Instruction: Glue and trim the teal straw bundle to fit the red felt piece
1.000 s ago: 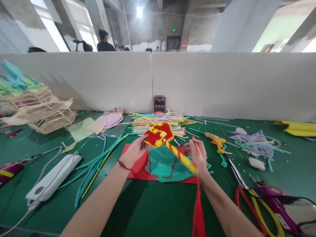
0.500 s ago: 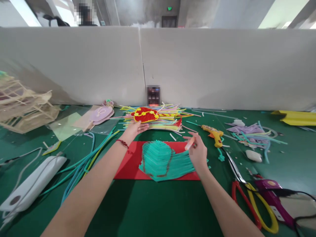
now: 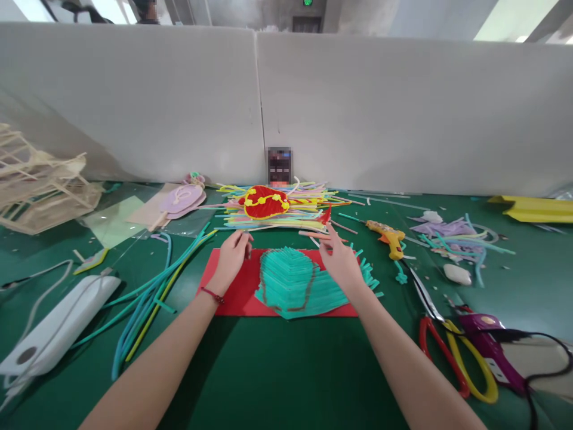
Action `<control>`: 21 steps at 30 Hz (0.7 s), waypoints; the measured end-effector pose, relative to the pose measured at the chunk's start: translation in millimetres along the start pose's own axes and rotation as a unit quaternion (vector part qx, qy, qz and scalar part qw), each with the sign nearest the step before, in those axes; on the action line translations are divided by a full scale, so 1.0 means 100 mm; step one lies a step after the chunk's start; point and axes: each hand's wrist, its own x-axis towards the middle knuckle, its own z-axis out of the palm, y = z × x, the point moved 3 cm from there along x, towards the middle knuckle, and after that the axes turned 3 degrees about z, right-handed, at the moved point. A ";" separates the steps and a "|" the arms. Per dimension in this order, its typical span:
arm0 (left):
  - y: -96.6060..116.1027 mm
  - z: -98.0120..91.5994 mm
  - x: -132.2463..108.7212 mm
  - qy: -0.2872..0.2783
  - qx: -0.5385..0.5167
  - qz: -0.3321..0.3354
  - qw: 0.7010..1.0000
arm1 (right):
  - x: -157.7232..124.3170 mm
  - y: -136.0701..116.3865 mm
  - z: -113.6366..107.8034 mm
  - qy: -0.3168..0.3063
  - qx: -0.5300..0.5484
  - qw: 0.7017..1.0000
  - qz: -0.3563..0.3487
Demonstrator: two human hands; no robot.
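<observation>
Two bare hands: left hand [image 3: 233, 257] over the upper left of one red sheet [image 3: 242, 301], loosely curled around nothing visible; right hand [image 3: 341, 261] at one orange stick [image 3: 308, 233], grip impossible to tell, perhaps touching. One teal panel [image 3: 286, 283] flat on the sheet, long axis left to right, loose strip ends pointing right. One red ornament [image 3: 266, 202] across many thin strips [image 3: 273, 225], tassel [image 3: 327, 215] rightward. On the worktop [image 3: 286, 370], one glue gun [image 3: 390, 239].

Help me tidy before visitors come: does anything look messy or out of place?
A tangled heap of thin offcuts lies on the right of the green table, looking like uncleared scrap. The teal strips jut unevenly past the right edge of the red sheet.
</observation>
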 end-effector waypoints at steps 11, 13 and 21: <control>-0.16 -0.03 -0.06 0.018 0.076 0.057 0.995 | -0.30 0.07 -0.13 0.056 -0.011 0.998 -0.003; -0.16 -0.04 -0.07 0.022 0.088 0.066 0.994 | -0.39 0.06 -0.16 0.072 -0.016 0.997 0.004; -0.18 0.04 -0.07 -0.033 0.150 0.111 0.982 | -0.57 0.06 0.09 0.074 -0.045 0.996 0.020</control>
